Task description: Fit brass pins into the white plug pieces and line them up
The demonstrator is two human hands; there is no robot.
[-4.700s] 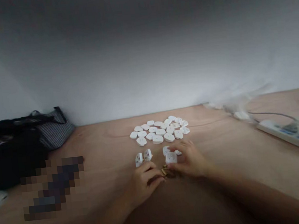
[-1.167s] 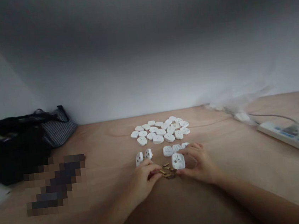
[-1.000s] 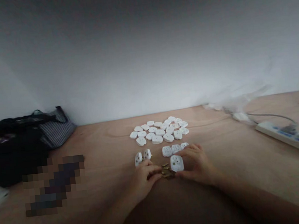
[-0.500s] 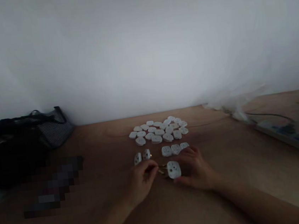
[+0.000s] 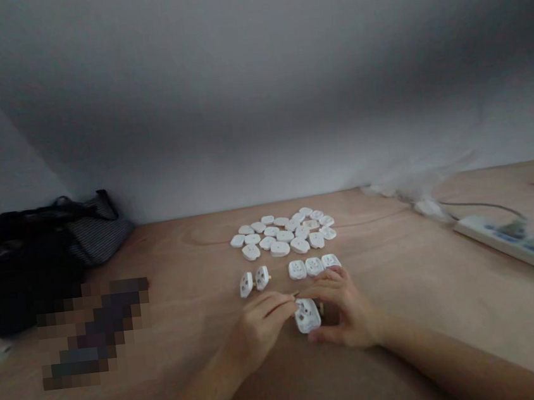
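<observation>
While I watch from my remote station, the right hand [image 5: 345,309] curls half-closed around a white plug [image 5: 306,315], its thumb below the plug, and the left hand [image 5: 260,330] pinches a small brass pin [image 5: 296,294] just beside it. Three more plugs [image 5: 313,266] lie in a row just above on the wooden surface [image 5: 401,300]. The power strip's [image 5: 505,243] blue print is too blurred to read.
</observation>
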